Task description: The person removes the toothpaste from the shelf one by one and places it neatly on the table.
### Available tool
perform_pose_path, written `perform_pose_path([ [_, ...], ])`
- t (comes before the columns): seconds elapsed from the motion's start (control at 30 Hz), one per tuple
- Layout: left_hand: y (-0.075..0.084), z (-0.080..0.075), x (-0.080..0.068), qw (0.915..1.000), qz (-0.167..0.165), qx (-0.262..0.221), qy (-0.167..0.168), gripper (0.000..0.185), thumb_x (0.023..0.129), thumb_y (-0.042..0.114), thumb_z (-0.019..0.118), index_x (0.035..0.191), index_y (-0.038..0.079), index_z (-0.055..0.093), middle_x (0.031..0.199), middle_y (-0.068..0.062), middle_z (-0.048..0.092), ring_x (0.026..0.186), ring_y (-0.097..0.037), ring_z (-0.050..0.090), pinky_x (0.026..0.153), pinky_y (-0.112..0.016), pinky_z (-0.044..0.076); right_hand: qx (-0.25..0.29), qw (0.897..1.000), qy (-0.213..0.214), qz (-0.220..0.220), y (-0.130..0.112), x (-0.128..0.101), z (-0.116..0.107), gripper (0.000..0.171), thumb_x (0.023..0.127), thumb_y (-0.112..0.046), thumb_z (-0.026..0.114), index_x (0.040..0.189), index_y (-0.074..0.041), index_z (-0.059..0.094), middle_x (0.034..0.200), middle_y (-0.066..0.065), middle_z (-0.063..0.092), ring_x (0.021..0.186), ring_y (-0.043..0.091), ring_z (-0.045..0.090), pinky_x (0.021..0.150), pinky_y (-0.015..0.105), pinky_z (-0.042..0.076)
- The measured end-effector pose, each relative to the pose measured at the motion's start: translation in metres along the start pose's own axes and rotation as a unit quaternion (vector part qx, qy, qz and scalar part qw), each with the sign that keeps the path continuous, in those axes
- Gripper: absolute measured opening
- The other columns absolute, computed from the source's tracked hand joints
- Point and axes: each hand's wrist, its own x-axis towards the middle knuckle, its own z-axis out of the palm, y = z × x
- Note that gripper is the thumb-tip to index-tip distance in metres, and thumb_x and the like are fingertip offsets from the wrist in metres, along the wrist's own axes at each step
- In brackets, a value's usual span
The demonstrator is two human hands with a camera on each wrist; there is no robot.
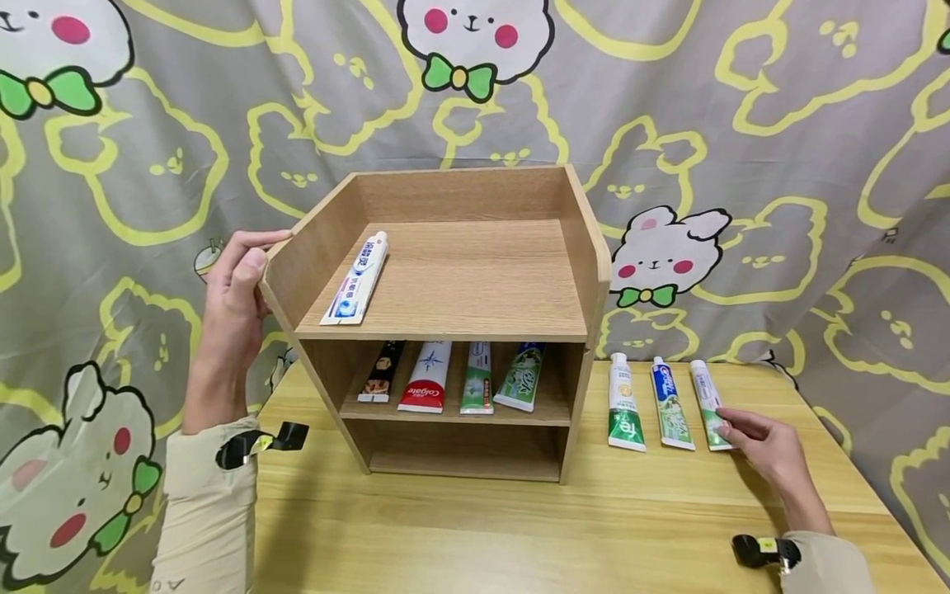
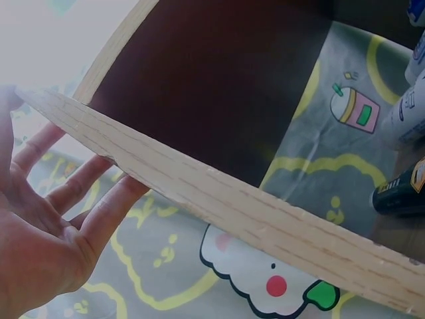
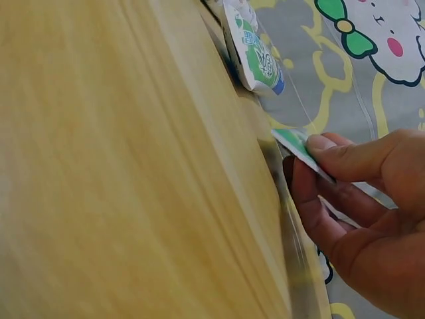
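A wooden shelf unit (image 1: pixel 594 264) stands on a wooden table (image 1: pixel 460 528). My left hand (image 1: pixel 248 260) rests with straight fingers against the outer side of its left wall; in the left wrist view the fingers (image 2: pixel 80 193) lie flat behind the panel edge (image 2: pixel 232 206). A white and blue toothpaste tube (image 1: pixel 358 278) lies on the top shelf. Several tubes lie side by side on the middle shelf (image 1: pixel 453 417). Three tubes lie on the table to the right. My right hand (image 1: pixel 731 429) pinches the tail of the rightmost tube (image 1: pixel 707 396), seen as a green-white crimped end (image 3: pixel 295 143) between thumb and fingers (image 3: pixel 332 156).
The bottom compartment (image 1: pixel 460 450) of the shelf holds nothing. A grey cartoon-print cloth (image 1: pixel 816 165) hangs behind and drapes past the table's right edge. Two more tubes (image 1: pixel 623 402) (image 1: pixel 670 404) lie close to the left of the held one.
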Motion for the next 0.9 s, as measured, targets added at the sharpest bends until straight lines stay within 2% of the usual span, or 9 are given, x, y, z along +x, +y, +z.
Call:
perform_pose_path([
  [0.13,-0.0002,0.0008,0.0,1.0,0.002,0.0,-0.001,0.035,0.098,0.022,0.053,0.124,0.003,0.069,0.112,-0.02,0.061,0.081,-0.026,0.059,0.049,-0.024,0.046,-0.03,1.0,-0.002,0.0,0.0004,0.0004,0.0009,0.044,0.1,-0.029,0.069,0.129,0.003,0.068,0.122,0.018,0.071,0.088,-0.019,0.046,0.066,0.014,0.048],
  [0.2,-0.0004,0.001,0.0001,1.0,0.002,0.002,-0.001,0.036,0.098,0.022,0.053,0.124,0.003,0.069,0.113,-0.02,0.061,0.083,-0.026,0.059,0.049,-0.024,0.046,-0.044,0.999,-0.001,-0.002,-0.0008,0.0004,0.0013,0.043,0.1,-0.029,0.069,0.128,0.003,0.069,0.125,0.026,0.067,0.089,-0.02,0.043,0.067,0.012,0.046],
  [0.37,-0.0006,0.0004,0.0002,1.0,0.003,0.003,-0.001,0.036,0.098,0.022,0.053,0.124,0.003,0.069,0.112,-0.019,0.061,0.082,-0.026,0.058,0.048,-0.024,0.045,-0.072,0.997,0.004,-0.013,-0.0047,0.0009,0.002,0.04,0.099,-0.025,0.07,0.127,0.003,0.069,0.122,0.027,0.068,0.085,-0.021,0.043,0.067,0.01,0.044],
  [0.57,-0.0008,0.0001,0.0003,1.0,0.003,0.006,0.001,0.036,0.098,0.022,0.052,0.124,0.004,0.069,0.112,-0.02,0.06,0.081,-0.026,0.058,0.048,-0.024,0.044,-0.096,0.995,0.014,-0.022,-0.0059,0.0004,0.0016,0.039,0.097,-0.02,0.072,0.127,0.004,0.069,0.119,0.026,0.07,0.085,-0.015,0.047,0.072,0.02,0.044],
  [0.67,-0.0009,0.0004,0.0006,1.0,0.004,0.003,0.0,0.035,0.098,0.021,0.052,0.123,0.003,0.069,0.111,-0.019,0.061,0.079,-0.025,0.056,0.046,-0.023,0.041,-0.107,0.993,0.02,-0.036,-0.006,-0.0003,0.0014,0.036,0.095,-0.014,0.074,0.126,0.004,0.07,0.116,0.026,0.071,0.085,-0.012,0.051,0.072,0.02,0.041],
  [0.8,-0.0009,0.0004,0.0006,1.0,0.009,0.001,-0.003,0.035,0.098,0.021,0.052,0.123,0.003,0.069,0.109,-0.018,0.061,0.075,-0.023,0.055,0.045,-0.022,0.037,-0.112,0.992,0.021,-0.046,-0.0064,-0.0006,0.0015,0.034,0.093,-0.007,0.074,0.125,0.004,0.07,0.116,0.028,0.07,0.087,-0.002,0.057,0.067,0.015,0.041],
  [0.9,-0.0011,0.0001,0.0003,1.0,0.008,0.003,-0.003,0.035,0.098,0.02,0.052,0.123,0.003,0.069,0.109,-0.018,0.062,0.073,-0.022,0.054,0.044,-0.022,0.035,-0.113,0.993,0.017,-0.04,-0.0066,-0.0002,0.0015,0.035,0.093,-0.007,0.073,0.126,0.003,0.069,0.117,0.029,0.069,0.09,0.007,0.06,0.067,0.017,0.042],
])
